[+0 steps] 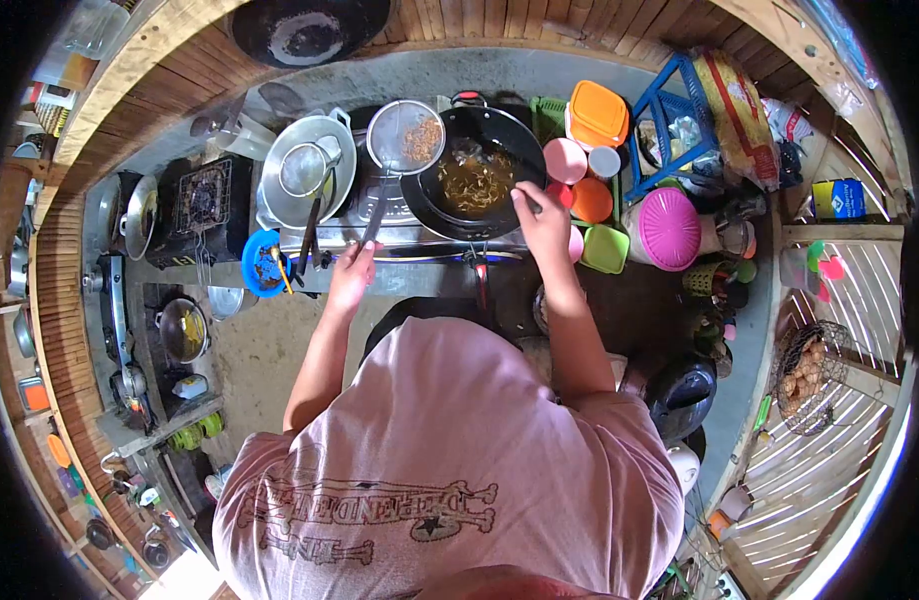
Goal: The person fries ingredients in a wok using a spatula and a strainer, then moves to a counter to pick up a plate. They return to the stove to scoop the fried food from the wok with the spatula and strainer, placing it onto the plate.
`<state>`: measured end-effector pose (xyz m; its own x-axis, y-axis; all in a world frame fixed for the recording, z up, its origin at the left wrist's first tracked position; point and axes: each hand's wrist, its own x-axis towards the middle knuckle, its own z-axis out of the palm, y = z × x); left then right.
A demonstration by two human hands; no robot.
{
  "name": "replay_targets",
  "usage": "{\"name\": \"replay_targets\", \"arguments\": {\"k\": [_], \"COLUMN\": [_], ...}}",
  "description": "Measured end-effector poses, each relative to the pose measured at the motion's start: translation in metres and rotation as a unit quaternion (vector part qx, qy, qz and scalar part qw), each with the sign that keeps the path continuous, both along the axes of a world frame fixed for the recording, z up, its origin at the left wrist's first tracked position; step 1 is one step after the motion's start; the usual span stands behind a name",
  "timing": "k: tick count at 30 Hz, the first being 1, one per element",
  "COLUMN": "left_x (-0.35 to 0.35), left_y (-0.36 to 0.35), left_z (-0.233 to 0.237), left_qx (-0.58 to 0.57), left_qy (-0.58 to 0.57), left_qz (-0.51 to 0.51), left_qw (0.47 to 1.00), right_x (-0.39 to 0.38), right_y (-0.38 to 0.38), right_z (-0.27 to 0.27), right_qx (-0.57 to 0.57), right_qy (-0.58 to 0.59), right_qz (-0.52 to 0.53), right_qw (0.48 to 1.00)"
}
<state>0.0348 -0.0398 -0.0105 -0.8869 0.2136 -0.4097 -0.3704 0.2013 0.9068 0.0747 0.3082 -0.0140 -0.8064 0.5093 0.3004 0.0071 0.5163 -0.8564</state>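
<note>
My left hand (pixel 353 268) is closed round the handle of a mesh strainer (pixel 404 138), which is held up at the left rim of a black wok. Brown bits lie in the strainer's mesh. The wok (pixel 524 150) sits on the stove (pixel 387 205) with thin pale pieces in brown liquid (pixel 476 185). Over the wok's right rim, my right hand (pixel 541 212) has its fingers pinched together; what they hold, if anything, is too hidden to name.
Left of the strainer stands a metal basin (pixel 275 165) with a smaller strainer in it, and a blue bowl (pixel 262 262). Colourful containers (pixel 596 115), a pink lid (pixel 667 228) and a blue rack (pixel 647 150) crowd the right. A grill stove (pixel 201 205) is farther left.
</note>
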Motion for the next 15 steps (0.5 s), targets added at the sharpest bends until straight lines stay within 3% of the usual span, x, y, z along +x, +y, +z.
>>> {"name": "replay_targets", "arguments": {"k": [7, 8, 11, 12, 15], "left_x": [0.000, 0.000, 0.001, 0.002, 0.002], "left_y": [0.001, 0.000, 0.000, 0.001, -0.003], "left_z": [0.002, 0.001, 0.002, 0.004, 0.000], "left_qx": [0.004, 0.004, -0.006, -0.006, -0.006], "left_qy": [0.000, 0.000, 0.002, 0.003, 0.007], "left_qz": [-0.003, -0.002, 0.004, 0.005, 0.004], "left_qw": [1.000, 1.000, 1.000, 1.000, 1.000], "right_x": [0.038, 0.041, 0.048, 0.045, 0.038], "right_y": [-0.001, 0.001, 0.020, 0.029, 0.043], "right_z": [0.008, 0.014, 0.015, 0.003, 0.004], "right_qx": [-0.001, -0.026, -0.073, -0.033, 0.002], "right_qy": [-0.041, -0.013, -0.082, -0.020, -0.034], "right_qz": [0.054, 0.043, -0.003, -0.012, -0.042], "right_qw": [0.998, 0.999, 0.994, 0.999, 0.999]}}
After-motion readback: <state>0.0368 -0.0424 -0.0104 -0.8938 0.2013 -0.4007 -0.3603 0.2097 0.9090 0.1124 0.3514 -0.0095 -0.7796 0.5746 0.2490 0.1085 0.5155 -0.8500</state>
